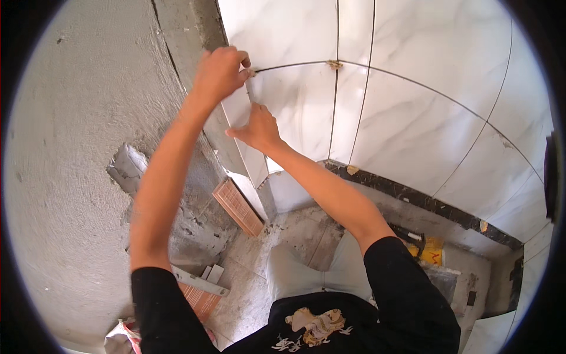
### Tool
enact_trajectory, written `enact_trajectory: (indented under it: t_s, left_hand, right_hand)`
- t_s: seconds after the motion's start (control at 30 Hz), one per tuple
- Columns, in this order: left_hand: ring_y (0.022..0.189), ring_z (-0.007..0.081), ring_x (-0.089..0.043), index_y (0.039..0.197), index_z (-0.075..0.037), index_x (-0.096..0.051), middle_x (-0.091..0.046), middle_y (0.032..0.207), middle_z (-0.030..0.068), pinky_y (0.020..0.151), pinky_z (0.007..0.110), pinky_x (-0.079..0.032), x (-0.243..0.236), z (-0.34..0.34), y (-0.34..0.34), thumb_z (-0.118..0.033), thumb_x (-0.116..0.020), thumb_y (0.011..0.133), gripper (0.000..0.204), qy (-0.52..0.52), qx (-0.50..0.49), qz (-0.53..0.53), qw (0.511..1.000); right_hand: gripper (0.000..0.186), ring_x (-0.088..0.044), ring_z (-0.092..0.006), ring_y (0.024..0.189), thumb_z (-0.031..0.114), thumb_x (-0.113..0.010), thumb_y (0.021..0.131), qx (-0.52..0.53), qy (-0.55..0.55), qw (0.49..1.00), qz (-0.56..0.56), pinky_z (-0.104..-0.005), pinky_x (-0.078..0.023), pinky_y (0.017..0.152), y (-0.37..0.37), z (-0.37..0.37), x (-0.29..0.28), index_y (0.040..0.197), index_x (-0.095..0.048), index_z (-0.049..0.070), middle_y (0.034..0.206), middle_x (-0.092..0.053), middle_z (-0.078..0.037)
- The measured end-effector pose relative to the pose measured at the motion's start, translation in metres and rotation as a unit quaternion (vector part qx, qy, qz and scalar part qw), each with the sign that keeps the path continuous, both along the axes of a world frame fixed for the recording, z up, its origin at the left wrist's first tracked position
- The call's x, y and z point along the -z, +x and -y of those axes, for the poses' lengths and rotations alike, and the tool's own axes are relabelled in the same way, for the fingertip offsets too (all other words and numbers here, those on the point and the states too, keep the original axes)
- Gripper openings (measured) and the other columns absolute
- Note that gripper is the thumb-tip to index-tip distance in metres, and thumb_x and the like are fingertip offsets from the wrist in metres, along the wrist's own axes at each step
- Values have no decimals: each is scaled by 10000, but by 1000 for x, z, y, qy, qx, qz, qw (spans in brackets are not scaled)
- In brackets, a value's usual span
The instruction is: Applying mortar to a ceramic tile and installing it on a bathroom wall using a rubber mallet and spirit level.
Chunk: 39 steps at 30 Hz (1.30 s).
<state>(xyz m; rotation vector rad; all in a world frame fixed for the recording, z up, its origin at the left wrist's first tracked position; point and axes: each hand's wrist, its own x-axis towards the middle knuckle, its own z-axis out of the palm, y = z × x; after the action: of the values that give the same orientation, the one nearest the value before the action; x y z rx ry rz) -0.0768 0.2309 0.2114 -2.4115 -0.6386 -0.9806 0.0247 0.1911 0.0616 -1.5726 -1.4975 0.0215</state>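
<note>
A narrow white tile strip [236,108] stands upright at the left end of the tiled wall, beside bare cement. My left hand [219,74] is at its top end, fingers curled and closed near a horizontal joint. Whatever lies between those fingertips is too small to make out. Lower down, my right hand [258,128] spans the strip, thumb on its left edge and fingers on its right side. Large white marbled tiles [295,100] cover the wall to the right. A small tan lump [334,64] sits where two joints cross.
Reddish-backed tile pieces [238,206] lean at the wall's foot below the strip. Another reddish tile [199,300] lies lower left by a grey metal bar [200,281]. A dark border [413,197] runs below the wall tiles. A yellow container [432,251] stands at right.
</note>
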Motion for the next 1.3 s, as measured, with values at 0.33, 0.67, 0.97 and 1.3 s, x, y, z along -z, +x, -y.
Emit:
enact_trajectory:
  t_s: [0.33, 0.67, 0.97, 1.3]
  left_hand:
    - [973, 301, -665, 951, -123, -729, -683, 938, 102, 863, 442, -513, -35, -42, 52, -264, -843, 681, 326, 22, -149, -231, 961]
    - [921, 340, -682, 1280, -45, -651, -678, 1127, 236, 781, 409, -539, -10, -9, 14, -32, -708, 811, 473, -48, -15, -193, 980]
    - [1034, 291, -654, 1150, -148, -755, -651, 1173, 149, 974, 425, -485, 114, -21, -22, -279, -811, 824, 356, 58, 48, 314, 947]
    - [1118, 276, -601, 1282, -182, -699, -553, 1273, 162, 897, 363, -559, 122, -15, -38, -227, -867, 787, 525, -30, 83, 298, 950]
  right_hand:
    - [846, -629, -424, 1055, 456, -880, 627, -2, 1, 1000, 10, -482, -536, 912, 6, -10, 1, 1158, -532, -102, 1140, -590, -282]
    - [834, -620, -425, 1088, 471, -896, 646, -3, 2, 1000, -9, -461, -520, 938, 3, -8, 7, 1135, -554, -112, 1124, -624, -286]
    - [867, -626, -448, 1065, 419, -927, 614, 4, 30, 999, -11, -469, -539, 921, 3, -14, 10, 1151, -512, -121, 1133, -591, -299]
    - [542, -695, -262, 956, 302, -802, 835, -56, 104, 979, -165, -368, -557, 825, 11, -3, 108, 1208, -606, -40, 1119, -687, -182]
